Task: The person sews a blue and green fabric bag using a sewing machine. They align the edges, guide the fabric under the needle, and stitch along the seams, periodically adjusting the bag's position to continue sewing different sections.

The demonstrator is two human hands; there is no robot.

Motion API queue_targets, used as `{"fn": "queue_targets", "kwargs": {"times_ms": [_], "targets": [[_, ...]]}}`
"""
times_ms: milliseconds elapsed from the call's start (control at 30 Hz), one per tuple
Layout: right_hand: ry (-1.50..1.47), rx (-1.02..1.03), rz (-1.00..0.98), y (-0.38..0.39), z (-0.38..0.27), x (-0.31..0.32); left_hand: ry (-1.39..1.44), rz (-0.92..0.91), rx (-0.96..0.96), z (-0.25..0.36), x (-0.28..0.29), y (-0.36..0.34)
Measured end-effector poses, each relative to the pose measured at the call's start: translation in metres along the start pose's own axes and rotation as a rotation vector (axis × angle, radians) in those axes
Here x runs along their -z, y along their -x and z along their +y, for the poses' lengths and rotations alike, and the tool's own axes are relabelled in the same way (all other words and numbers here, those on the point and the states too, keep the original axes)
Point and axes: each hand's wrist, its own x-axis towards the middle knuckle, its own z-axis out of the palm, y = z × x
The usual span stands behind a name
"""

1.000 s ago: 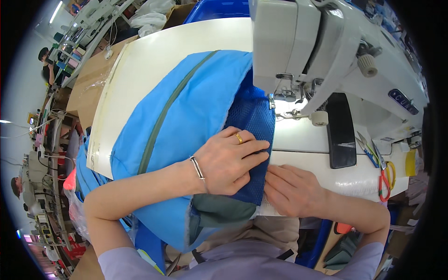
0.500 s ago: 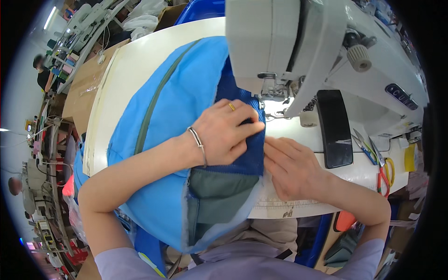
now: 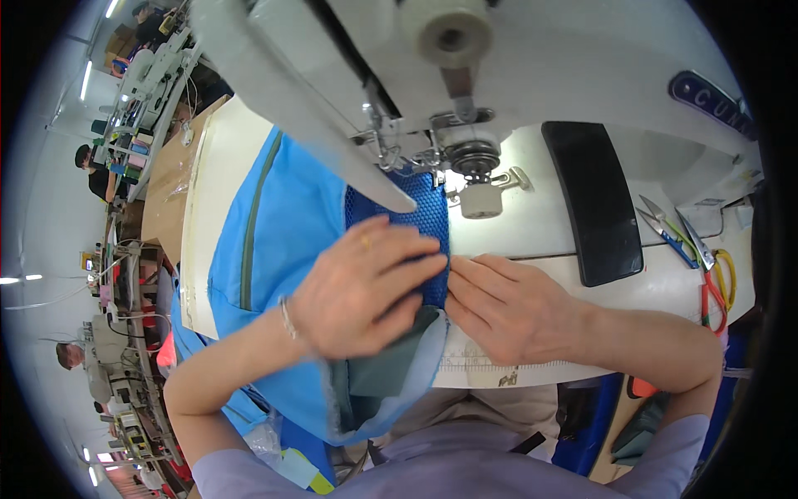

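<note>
A light blue bag panel [image 3: 307, 195] with a dark green strip lies on the sewing table, its lower part hanging over the front edge. Dark blue mesh [image 3: 432, 214] along its right side runs up under the sewing machine's needle area [image 3: 440, 178]. My left hand [image 3: 362, 287], slightly blurred, rests palm down across the mesh and the grey-green panel [image 3: 378, 376], fingers apart. At the mesh's right edge, my right hand [image 3: 511, 309] has its fingers close together with the tips on the cloth edge. Its thumb is hidden.
The white sewing machine [image 3: 573, 75] looms over the far side. A black phone-like slab [image 3: 594, 204] lies right of the needle, with scissors [image 3: 682, 241] beyond it. A printed ruler strip [image 3: 474, 359] runs along the table's front edge. Other people work at far left.
The view has shifted, so the machine head shows from another angle. My left hand has slid toward me along the mesh, its fingers spreading. The right hand stays at the cloth edge.
</note>
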Motion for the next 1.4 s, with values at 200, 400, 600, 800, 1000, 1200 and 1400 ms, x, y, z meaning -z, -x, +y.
{"fn": "queue_targets", "kwargs": {"times_ms": [200,400,600,800,1000,1200,1400], "targets": [[-0.033,-0.048,0.055,0.000,-0.004,-0.003,-0.070,0.042,0.074,0.018,-0.020,0.028],[-0.022,-0.023,0.076,0.000,-0.002,-0.003,-0.116,0.159,0.042,0.015,-0.031,0.028],[0.008,-0.031,0.018,-0.004,-0.002,0.002,-0.134,0.191,-0.005,0.010,-0.030,0.025],[-0.034,-0.131,-0.009,-0.006,0.006,0.003,-0.154,0.192,-0.086,-0.009,-0.029,0.019],[0.072,-0.224,-0.048,-0.013,0.016,-0.001,-0.179,0.193,-0.146,-0.040,-0.022,-0.002],[0.152,-0.317,-0.076,-0.016,0.024,-0.008,-0.226,0.243,-0.207,-0.068,-0.016,-0.021],[0.153,-0.317,0.004,-0.016,0.018,-0.007,-0.170,0.189,-0.159,-0.066,-0.007,-0.018]]}}
